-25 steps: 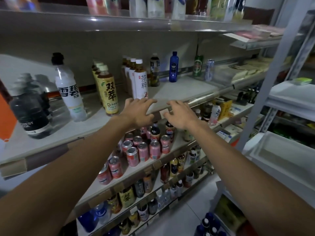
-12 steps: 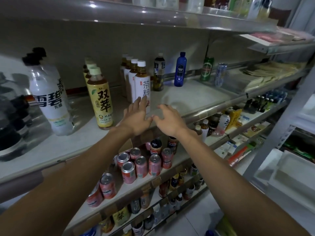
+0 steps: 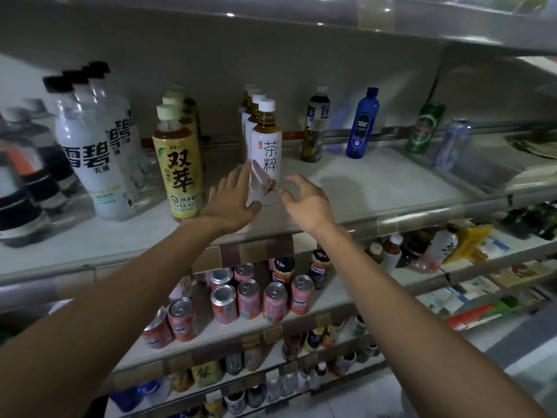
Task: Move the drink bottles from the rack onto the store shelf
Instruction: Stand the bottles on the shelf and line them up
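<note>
A row of white-labelled tea bottles stands on the grey store shelf, front bottle nearest me. My left hand is flat with straight fingers against the front bottle's lower left side. My right hand hovers just right of that bottle with loosely spread fingers, holding nothing. A row of yellow-labelled tea bottles stands to the left, and clear soda bottles with black caps further left.
On the same shelf further back stand a dark bottle, a blue bottle, a green can and a silver can. The shelf below carries several pink cans. Lower shelves hold more bottles.
Both hands have risen from the shelf's front edge to either side of the front white tea bottle. The view has moved closer to the shelf.
</note>
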### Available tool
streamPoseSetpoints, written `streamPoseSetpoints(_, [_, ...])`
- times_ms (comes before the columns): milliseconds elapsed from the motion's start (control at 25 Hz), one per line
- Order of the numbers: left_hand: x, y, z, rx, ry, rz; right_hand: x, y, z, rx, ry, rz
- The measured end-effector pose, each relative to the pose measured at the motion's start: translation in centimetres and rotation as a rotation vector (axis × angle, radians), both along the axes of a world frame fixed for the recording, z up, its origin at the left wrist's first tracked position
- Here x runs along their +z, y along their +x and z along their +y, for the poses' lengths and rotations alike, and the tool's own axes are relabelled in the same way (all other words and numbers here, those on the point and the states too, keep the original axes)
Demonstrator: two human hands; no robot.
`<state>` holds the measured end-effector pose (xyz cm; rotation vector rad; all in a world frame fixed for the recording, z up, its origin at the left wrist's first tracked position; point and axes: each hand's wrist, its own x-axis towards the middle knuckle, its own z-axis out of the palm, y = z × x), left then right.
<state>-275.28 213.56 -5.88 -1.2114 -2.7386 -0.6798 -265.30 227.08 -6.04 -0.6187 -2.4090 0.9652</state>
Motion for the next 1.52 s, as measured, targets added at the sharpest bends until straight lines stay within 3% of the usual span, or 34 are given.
streamPoseSetpoints(160, [-0.6, -0.1, 0.5, 0.129, 0.074, -0.061, 0.1, -2.0, 1.7, 0.1, -0.082, -0.016])
streamPoseSetpoints(400, [0.2, -1.3, 1.6, 0.062, 0.246, -0.261, -1.6, -4.4, 3.7, 0.144, -0.169, 0.152])
streamPoseSetpoints(600, [0.4, -1.6, 2.1, 0.149, 0.351, -0.207, -2.4, -5.7, 4.3, 0.187, -0.203, 0.274])
streamPoseSetpoints(800, [-0.8, -1.1, 2.9, 0.143, 0.311, 0.051, -2.8, -6.1, 4.0, 0.147, -0.124, 0.33])
streamPoseSetpoints(1040, [-0.9, -0.7, 3.0, 0.155, 0.374, 0.018, -2.5, -6.3, 4.3, 0.163, -0.099, 0.295])
streamPoseSetpoints(1280, [-1.5, -0.8, 2.1, 0.099, 0.256, 0.048, -1.7, -5.6, 4.2, 0.173, -0.054, 0.208])
streamPoseSetpoints(1520, [-1.6, 0.2, 2.3, 0.168, -0.109, 0.126, -0.8, -3.9, 5.0, 0.21, 0.093, 0.061])
